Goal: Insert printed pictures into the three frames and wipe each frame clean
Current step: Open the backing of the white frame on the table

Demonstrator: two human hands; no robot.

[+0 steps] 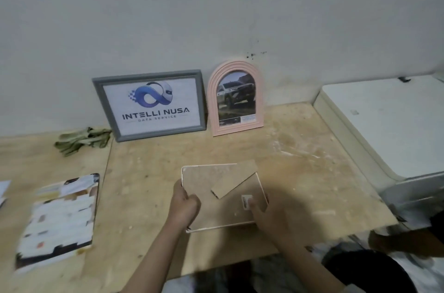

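Note:
A white rectangular frame [206,177] lies face down on the wooden table, its brown backing board up and its cardboard stand [236,178] folded out. My left hand [185,206] grips the frame's left edge. My right hand [266,218] holds its lower right corner, thumb pressed near a small white sticker [245,201]. Against the wall stand a grey frame [150,104] with a logo print and a pink arched frame [235,98] with a car picture. A printed picture [57,220] lies flat at the left.
A crumpled greenish cloth [83,140] sits by the wall at the left. A white printer [384,129] fills the right side of the wooden table [300,160]. Part of a paper sheet [3,190] shows at the far left edge.

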